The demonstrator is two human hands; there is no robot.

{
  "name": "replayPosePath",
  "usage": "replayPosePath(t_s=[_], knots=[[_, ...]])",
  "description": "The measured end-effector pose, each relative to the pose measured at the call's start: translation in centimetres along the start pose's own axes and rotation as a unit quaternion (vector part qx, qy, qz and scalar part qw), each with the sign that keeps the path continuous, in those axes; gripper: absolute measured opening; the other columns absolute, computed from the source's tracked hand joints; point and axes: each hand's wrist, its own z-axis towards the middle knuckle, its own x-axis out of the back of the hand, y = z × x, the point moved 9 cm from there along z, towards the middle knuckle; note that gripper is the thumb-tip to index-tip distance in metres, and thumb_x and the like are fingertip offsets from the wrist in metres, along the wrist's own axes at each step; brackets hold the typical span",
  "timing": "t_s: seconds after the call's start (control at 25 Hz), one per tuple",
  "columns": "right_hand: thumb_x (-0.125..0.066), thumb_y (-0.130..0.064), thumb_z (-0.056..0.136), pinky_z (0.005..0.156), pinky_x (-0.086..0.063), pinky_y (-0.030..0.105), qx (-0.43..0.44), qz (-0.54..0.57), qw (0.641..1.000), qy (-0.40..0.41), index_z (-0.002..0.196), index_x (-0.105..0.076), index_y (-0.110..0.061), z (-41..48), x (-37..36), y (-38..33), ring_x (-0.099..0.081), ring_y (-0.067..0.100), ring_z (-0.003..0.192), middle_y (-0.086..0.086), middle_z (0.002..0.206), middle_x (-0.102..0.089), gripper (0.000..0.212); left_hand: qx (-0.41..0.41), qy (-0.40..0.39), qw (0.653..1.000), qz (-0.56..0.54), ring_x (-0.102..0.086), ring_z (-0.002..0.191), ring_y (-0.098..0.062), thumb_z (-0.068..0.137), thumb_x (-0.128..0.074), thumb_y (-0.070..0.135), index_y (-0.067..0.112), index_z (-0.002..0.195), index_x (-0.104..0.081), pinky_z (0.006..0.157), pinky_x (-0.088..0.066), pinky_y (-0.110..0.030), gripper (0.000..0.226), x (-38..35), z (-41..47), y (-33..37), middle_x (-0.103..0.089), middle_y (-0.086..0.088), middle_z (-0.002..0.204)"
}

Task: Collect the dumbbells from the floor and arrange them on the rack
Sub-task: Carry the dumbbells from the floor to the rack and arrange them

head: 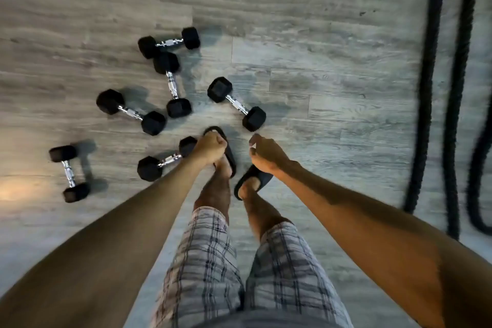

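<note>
Plaid shorts (pixel 207 261); black chrome-handled dumbbells (pixel 130 112)

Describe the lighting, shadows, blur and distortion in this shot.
Head view: warm glow on the floor at the left edge; the leftmost dumbbell throws a soft shadow up and rightward; the battle ropes at right are smeared by blur; wide-angle distortion stretches the forearms toward the lower corners.

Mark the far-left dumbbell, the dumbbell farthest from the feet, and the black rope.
far-left dumbbell (pixel 69 173): head view, middle of its chrome handle.
farthest dumbbell (pixel 169 42): head view, middle of its chrome handle.
black rope (pixel 426 88): head view, on the left strand.
</note>
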Motion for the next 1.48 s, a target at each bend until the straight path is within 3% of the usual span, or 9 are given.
replayPosePath(t_s=[0.08,0.28,0.4,0.56,0.72,0.88,1.04,1.2,1.48], knots=[[-0.043,-0.012,0.094,0.078,-0.050,0.045,-0.009,0.014,1.000,-0.001,0.118,-0.051,-0.006,4.5,-0.7,0.4,-0.060,0.039,0.099,0.022,0.106,-0.064,0.026,0.026,0.000,0.999,-0.045,-0.059,0.059,-0.022,0.094,-0.045,0.010,0.009,0.090,-0.064,0.048,-0.048,-0.017,0.019,-0.7,4.7,-0.8,-0.064,-0.015,0.082],[-0.044,-0.012,0.095,0.082,-0.047,0.038,-0.032,0.028,0.999,0.001,0.123,-0.053,-0.006,13.3,-2.3,1.5,-0.057,0.039,0.109,0.022,0.120,-0.062,0.030,0.108,0.000,0.982,-0.157,-0.059,0.073,-0.024,0.095,-0.047,0.010,0.009,0.077,-0.061,0.077,-0.056,-0.035,0.023,-2.0,14.4,-3.5,-0.060,-0.008,0.072],[-0.043,-0.009,0.094,0.074,-0.045,0.036,-0.047,0.020,0.999,0.007,0.121,-0.052,-0.002,19.2,-3.3,3.1,-0.060,0.041,0.102,0.026,0.113,-0.063,0.028,0.136,-0.016,0.973,-0.188,-0.063,0.066,-0.026,0.095,-0.044,0.012,0.013,0.071,-0.054,0.080,-0.057,-0.037,0.026,-2.3,19.7,-4.8,-0.067,-0.015,0.079],[-0.047,-0.010,0.088,0.086,-0.049,0.044,-0.063,0.002,0.998,0.015,0.123,-0.047,-0.005,27.8,-4.7,5.5,-0.057,0.043,0.109,0.026,0.116,-0.061,0.035,0.188,-0.010,0.949,-0.254,-0.071,0.083,-0.030,0.092,-0.043,0.014,0.014,0.076,-0.058,0.081,-0.060,-0.044,0.022,-3.3,26.4,-6.9,-0.072,-0.017,0.089],[-0.054,-0.010,0.082,0.096,-0.041,0.042,-0.062,0.001,0.998,0.022,0.129,-0.042,-0.006,36.8,-5.6,7.2,-0.048,0.041,0.120,0.025,0.126,-0.052,0.050,0.244,0.017,0.890,-0.385,-0.065,0.079,-0.024,0.096,-0.048,0.017,0.013,0.080,-0.057,0.083,-0.057,-0.039,0.018,-6.2,33.7,-8.3,-0.066,-0.011,0.084],[-0.058,-0.009,0.080,0.090,-0.041,0.035,-0.047,-0.005,0.999,-0.004,0.132,-0.038,-0.003,44.5,-7.7,10.0,-0.047,0.037,0.120,0.021,0.131,-0.048,0.055,0.274,0.048,0.820,-0.499,-0.056,0.071,-0.018,0.091,-0.054,0.014,0.012,0.081,-0.058,0.069,-0.047,-0.029,0.011,-9.4,40.9,-9.2,-0.061,-0.007,0.080],[-0.060,-0.008,0.086,0.076,-0.037,0.029,-0.043,-0.045,0.994,-0.084,0.130,-0.043,0.003,49.6,-10.8,13.0,-0.052,0.036,0.119,0.023,0.129,-0.052,0.048,0.268,0.059,0.742,-0.611,-0.064,0.076,-0.016,0.087,-0.063,0.008,0.009,0.092,-0.064,0.067,-0.052,-0.023,0.005,-12.5,46.3,-9.8,-0.066,-0.006,0.082],[-0.057,-0.015,0.094,0.082,-0.043,0.032,-0.014,-0.094,0.983,-0.155,0.127,-0.052,0.004,51.6,-12.6,13.5,-0.057,0.035,0.115,0.022,0.127,-0.059,0.038,0.240,0.045,0.684,-0.688,-0.061,0.062,-0.012,0.093,-0.058,0.006,0.008,0.076,-0.059,0.054,-0.054,-0.021,0.017,-13.6,48.1,-8.8,-0.061,-0.003,0.070],[-0.055,-0.029,0.092,0.082,-0.051,0.037,-0.019,-0.082,0.986,-0.146,0.113,-0.063,-0.009,46.0,-8.2,11.5,-0.064,0.033,0.102,0.014,0.109,-0.066,0.029,0.272,0.083,0.704,-0.651,-0.053,0.065,-0.015,0.092,-0.061,0.006,0.006,0.072,-0.056,0.067,-0.049,-0.024,0.021,-10.8,43.0,-5.3,-0.053,-0.004,0.069]])
